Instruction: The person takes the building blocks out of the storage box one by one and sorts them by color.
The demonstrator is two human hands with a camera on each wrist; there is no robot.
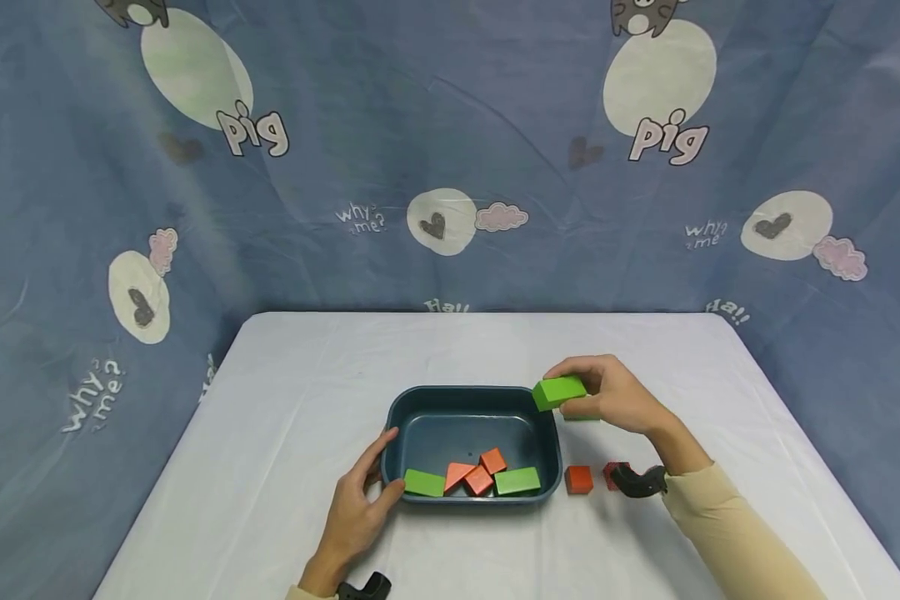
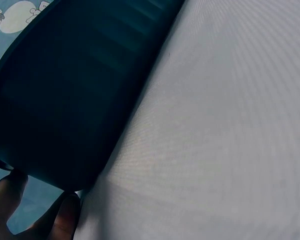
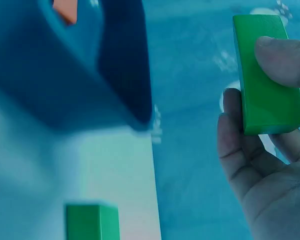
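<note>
White tabletop (image 1: 330, 367), blue pig-print curtain (image 1: 390, 100) behind, I've got the right hand (image 1: 621, 396) pinching a green block (image 1: 558, 392) near the tray (image 1: 465, 440), long axis roughly sideways, free end pointing left, left hand (image 1: 354, 504) touching the rim, fingers relaxed.

Blue cloth bkgd (image 1: 390, 100), "pig" lettering (image 1: 671, 140), wht tbl (image 1: 307, 358)

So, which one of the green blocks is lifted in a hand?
The green block pinched by the right hand. Unlike it, two green blocks lie inside the blue tray, and one more green block rests on the table.
</note>
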